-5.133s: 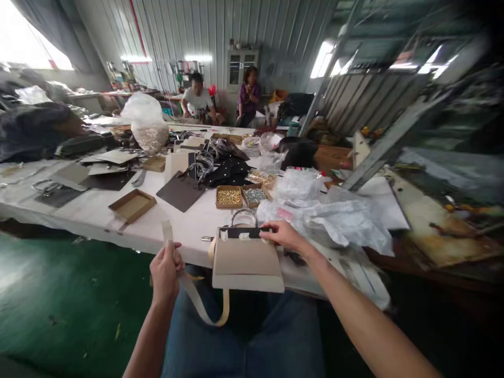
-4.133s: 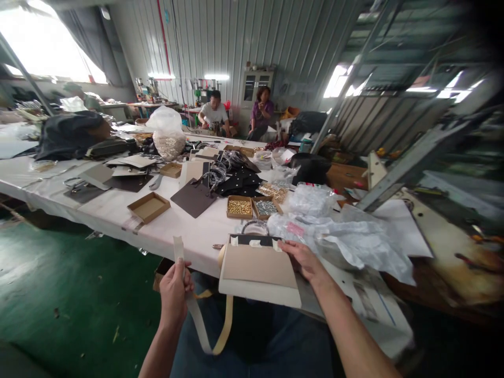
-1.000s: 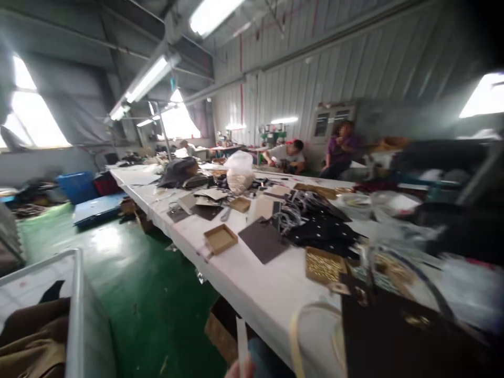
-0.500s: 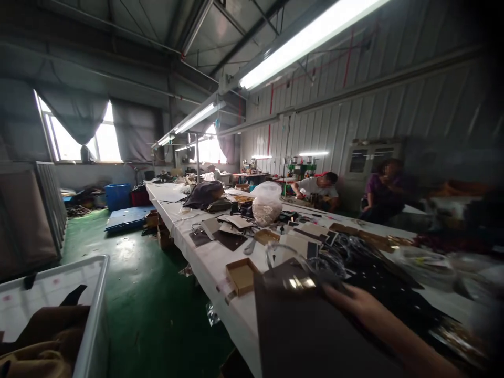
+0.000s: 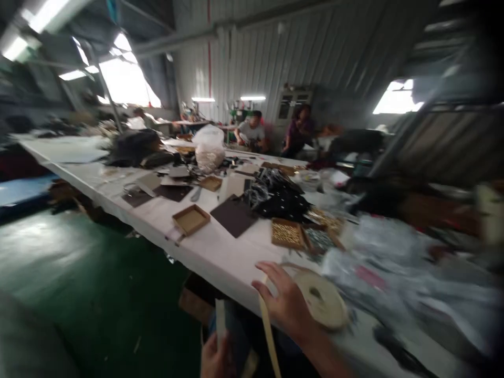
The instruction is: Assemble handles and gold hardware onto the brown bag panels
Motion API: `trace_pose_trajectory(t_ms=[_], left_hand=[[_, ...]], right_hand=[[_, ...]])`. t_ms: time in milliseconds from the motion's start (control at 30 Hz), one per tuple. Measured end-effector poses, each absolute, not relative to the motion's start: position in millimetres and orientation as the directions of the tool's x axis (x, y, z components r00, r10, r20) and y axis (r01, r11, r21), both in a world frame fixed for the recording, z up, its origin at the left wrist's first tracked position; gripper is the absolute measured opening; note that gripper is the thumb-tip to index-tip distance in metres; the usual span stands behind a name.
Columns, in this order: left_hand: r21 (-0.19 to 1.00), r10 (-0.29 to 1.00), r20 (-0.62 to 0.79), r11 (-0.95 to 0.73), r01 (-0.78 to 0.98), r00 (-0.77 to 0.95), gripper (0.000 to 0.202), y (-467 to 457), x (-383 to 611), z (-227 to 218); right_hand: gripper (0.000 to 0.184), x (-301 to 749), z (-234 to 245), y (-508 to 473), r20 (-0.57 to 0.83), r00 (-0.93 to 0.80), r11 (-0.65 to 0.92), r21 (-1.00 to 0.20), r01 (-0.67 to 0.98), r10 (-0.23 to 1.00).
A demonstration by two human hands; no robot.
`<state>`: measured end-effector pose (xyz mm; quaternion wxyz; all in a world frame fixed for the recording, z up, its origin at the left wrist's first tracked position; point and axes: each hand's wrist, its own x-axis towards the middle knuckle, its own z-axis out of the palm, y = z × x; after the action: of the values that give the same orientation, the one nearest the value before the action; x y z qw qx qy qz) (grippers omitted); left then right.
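On my feed, the left hand [image 5: 213, 359] pinches a pale strip [image 5: 221, 317] at bottom centre. The right hand [image 5: 289, 307], lower right of centre, curls beside the tape roll [image 5: 331, 304] on the table [image 5: 232, 258]; through the blur I can't tell whether it grips the yellowish tape [image 5: 268, 333].

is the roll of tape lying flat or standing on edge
Lying flat: the roll of tape rests on the table with its round face and centre hole upward.
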<state>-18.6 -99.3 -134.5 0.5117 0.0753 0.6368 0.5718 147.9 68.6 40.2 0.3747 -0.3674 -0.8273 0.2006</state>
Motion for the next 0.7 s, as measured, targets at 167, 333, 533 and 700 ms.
trace_pose_trajectory(t_ms=[167, 333, 533, 700], left_hand=[[0.833, 0.795, -0.463, 0.24, -0.499, -0.391, 0.071, -97, -5, -178], [0.852, 0.825, -0.435, 0.248, -0.461, -0.36, 0.063, -93, 0, -177], [0.899, 0.79, -0.411, 0.266, -0.349, -0.456, 0.073, -95, 13, -166], [0.9, 0.762, -0.429, 0.317, -0.299, -0.484, 0.082, -86, 10, -166]], right_hand=[[0.056, 285, -9, 30, 0.531, -0.251, 0.473, -0.335, 0.815, 0.809], [0.088, 307, -39, 41, 0.428, -0.277, 0.425, -0.302, 0.853, 0.86], [0.082, 277, -50, 86, 0.411, -0.3, 0.46, -0.374, 0.805, 0.861], [0.079, 274, -32, 103, 0.506, -0.284, 0.518, -0.413, 0.749, 0.814]])
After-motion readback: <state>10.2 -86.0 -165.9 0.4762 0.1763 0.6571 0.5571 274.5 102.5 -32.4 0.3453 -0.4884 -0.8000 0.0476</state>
